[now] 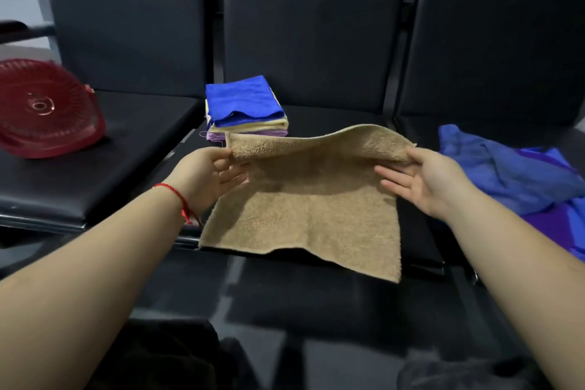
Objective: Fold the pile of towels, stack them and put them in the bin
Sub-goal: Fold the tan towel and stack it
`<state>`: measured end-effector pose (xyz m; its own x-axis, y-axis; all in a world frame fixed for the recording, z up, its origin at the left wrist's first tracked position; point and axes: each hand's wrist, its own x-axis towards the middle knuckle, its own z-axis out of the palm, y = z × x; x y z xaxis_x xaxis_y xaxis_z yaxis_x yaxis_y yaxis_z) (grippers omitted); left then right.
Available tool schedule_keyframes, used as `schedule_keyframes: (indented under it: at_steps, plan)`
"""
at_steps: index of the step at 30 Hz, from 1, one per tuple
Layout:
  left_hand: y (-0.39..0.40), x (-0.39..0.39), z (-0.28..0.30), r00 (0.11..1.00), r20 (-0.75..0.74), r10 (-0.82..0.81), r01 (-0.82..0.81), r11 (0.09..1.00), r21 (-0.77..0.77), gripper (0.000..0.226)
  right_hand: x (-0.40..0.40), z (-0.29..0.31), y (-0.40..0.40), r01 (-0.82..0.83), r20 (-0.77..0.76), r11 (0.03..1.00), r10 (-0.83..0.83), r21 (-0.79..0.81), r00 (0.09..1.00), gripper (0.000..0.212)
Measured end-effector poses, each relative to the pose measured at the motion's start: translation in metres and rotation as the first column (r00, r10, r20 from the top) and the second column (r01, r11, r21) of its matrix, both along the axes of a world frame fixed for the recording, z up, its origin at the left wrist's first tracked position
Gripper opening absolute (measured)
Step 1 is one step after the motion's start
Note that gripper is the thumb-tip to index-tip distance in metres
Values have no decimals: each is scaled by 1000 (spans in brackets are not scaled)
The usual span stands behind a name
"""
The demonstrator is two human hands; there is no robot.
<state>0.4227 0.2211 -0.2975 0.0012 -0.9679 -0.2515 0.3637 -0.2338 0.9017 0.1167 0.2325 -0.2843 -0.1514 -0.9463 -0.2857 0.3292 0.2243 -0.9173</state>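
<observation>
left hand and right hand each pinch a far corner of the tan towel, lifted off the seat between them. the red bin lies tipped on its side, left of the left hand, contents not visible. folded stack sits beyond the hands; unfolded blue towels lie right of the right hand.

One camera on my head, looking forward and down.

It faces a row of dark padded seats, the bench, from close above, so both my forearms reach in from the bottom corners and my left hand and right hand meet near the middle of the picture. The wide lens bends the seat backs at the top and takes in three seats side by side. There is no second view to overlap.
</observation>
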Motion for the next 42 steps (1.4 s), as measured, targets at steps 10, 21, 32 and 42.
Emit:
schedule_keyframes:
  at_steps: [10,21,32,42]
  plan:
    - [-1,5,-8,980,174,-98,68,984,167,22,-5,-8,4,-112,-159,982,137,155,978,13]
    - [-5,-8,-19,645,763,-44,101,994,-29,6,0,-22,4,-168,-492,978,206,122,846,29]
    - [-5,13,4,925,379,-7,-38,993,111,44,-11,10,16,-423,-282,851,508,310,814,24]
    - [-5,29,-8,664,745,-57,7,998,70,18,-5,-21,4,-217,-435,961,271,170,858,31]
